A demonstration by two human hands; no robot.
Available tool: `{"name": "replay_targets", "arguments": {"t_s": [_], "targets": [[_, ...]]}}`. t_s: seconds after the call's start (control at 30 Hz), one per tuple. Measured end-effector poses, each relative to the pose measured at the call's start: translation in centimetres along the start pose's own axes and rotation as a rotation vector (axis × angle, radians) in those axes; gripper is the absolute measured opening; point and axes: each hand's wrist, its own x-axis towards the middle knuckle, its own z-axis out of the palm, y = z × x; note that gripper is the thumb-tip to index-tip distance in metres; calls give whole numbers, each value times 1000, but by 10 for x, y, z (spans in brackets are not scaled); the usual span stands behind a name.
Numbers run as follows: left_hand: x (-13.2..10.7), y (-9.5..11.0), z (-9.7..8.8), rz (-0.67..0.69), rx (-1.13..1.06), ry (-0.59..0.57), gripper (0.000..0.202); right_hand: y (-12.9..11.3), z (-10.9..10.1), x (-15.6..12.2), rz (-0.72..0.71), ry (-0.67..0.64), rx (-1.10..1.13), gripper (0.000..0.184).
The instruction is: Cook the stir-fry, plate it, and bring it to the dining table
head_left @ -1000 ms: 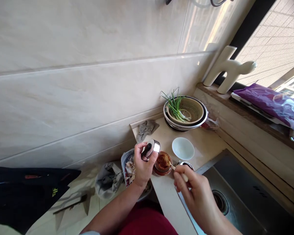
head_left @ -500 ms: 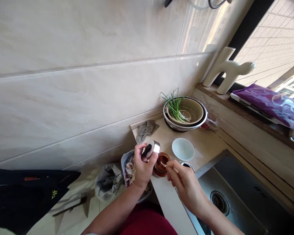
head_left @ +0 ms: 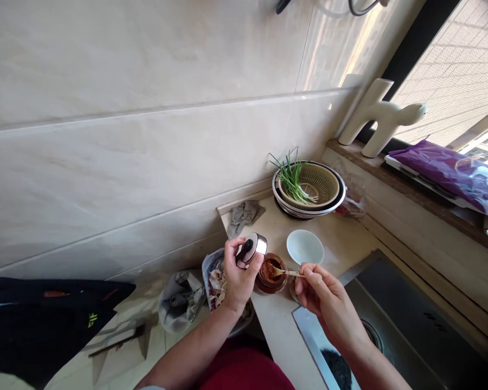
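Note:
My left hand [head_left: 239, 273] is closed around a round jar lid [head_left: 254, 247] with a shiny metal rim and a black part on top, held just left of the open jar. In my right hand [head_left: 323, 292] is the handle of a small spoon [head_left: 289, 273], pinched between thumb and fingers. The spoon's bowl, heaped with reddish-brown powder or paste, is over the mouth of the glass jar [head_left: 268, 287]. A second jar [head_left: 293, 290] is mostly hidden behind my right hand. Just beyond, a pale bowl [head_left: 305, 247] stands on the counter.
A beige colander [head_left: 329, 187] with green onions [head_left: 290, 179] sits in a larger basin at the back. A grey cloth [head_left: 244, 215] lies near the counter's left edge. The sink [head_left: 406, 303] is on the right. A waste bin [head_left: 211, 260] and a bag-lined bin [head_left: 179, 311] stand below left.
My right hand has moved right and drawn the spoon up from inside the jar, so its loaded bowl now shows. My left hand keeps the lid in nearly the same place.

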Motion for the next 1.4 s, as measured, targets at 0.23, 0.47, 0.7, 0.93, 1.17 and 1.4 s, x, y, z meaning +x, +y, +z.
{"name": "replay_targets", "arguments": {"t_s": [0.23,0.47,0.7,0.93,1.17,1.4], "targets": [[0,-2,0,-18,-41,-17,42,-3,-5,-4,-33,52,-2,35],[-1,2,0,-19,-22,-29,41,-14,-2,-15,-183,109,-276,35],[-2,6,0,-51,9,-16,44,-20,21,-33,-423,154,-683,30],[-1,8,-4,-69,-10,-60,41,-17,19,-36,-413,160,-694,29],[-5,11,-2,-76,-24,-47,41,-4,21,-31,-341,168,-571,35],[-7,14,-5,-27,61,-34,40,4,26,-23,-129,201,-143,43]]}}
